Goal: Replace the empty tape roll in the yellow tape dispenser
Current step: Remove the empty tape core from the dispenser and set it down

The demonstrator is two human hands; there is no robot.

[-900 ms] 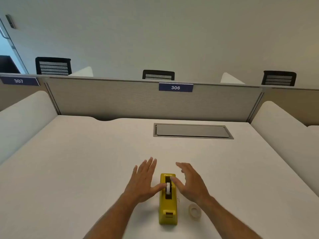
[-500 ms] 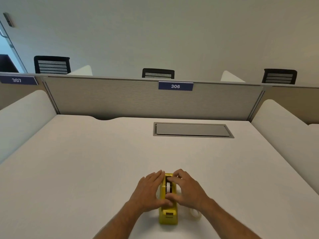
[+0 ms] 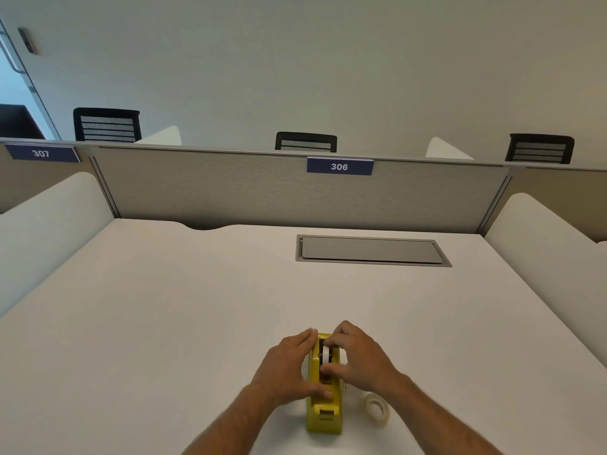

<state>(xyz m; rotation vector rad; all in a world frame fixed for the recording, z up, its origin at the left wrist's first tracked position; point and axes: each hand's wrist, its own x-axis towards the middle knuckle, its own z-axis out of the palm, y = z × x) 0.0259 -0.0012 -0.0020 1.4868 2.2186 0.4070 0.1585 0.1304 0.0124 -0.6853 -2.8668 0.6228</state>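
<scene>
The yellow tape dispenser [image 3: 323, 413] stands on the white desk [image 3: 164, 323], its cutter end toward me. My left hand [image 3: 289, 366] presses flat against its left side, thumb laid over the top near the cutter. My right hand [image 3: 358, 356] reaches in from the right, thumb and forefinger pinching the white empty roll [image 3: 326, 353] that sits in the dispenser's slot. A full clear tape roll [image 3: 377, 410] lies flat on the desk just right of the dispenser, beside my right wrist.
A grey cable hatch [image 3: 371, 250] is set into the desk further back. A fabric partition [image 3: 230, 192] with a "306" label closes the far edge, and white side dividers [image 3: 542, 244] flank the desk. Black chairs show beyond the partition.
Both hands came down from hovering open beside the dispenser onto it. The left hand now braces the body and the right fingers have closed around the roll in the slot.
</scene>
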